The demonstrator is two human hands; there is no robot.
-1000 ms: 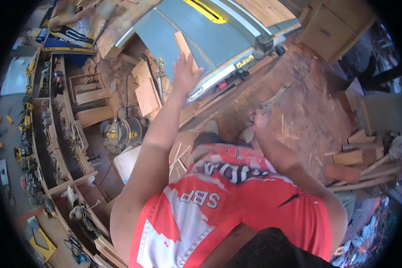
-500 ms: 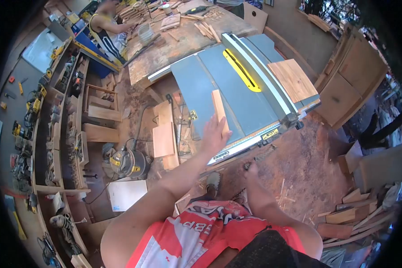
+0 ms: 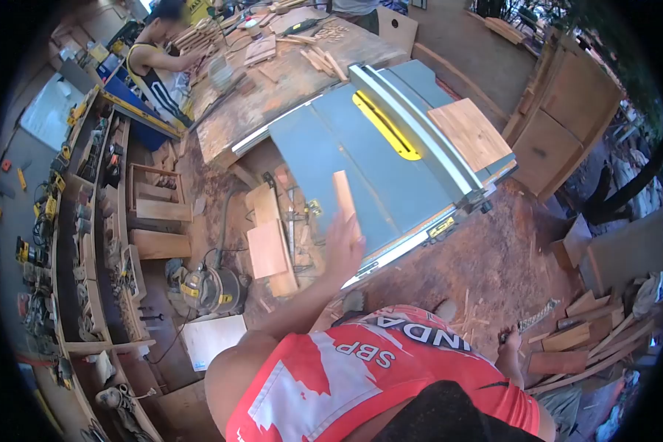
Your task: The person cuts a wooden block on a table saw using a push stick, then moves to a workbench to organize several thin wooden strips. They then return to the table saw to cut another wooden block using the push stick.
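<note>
on the saw table (image 3: 409,195), the left hand (image 3: 344,249) holds one end of the wood stick (image 3: 343,195). the right hand (image 3: 510,345) holds a spotty strip (image 3: 539,314). moving the stick seems to need a steady grip.

Hazy daylight lights the workshop evenly, brighter at upper right; the fisheye lens bends the edges into black corners.
</note>
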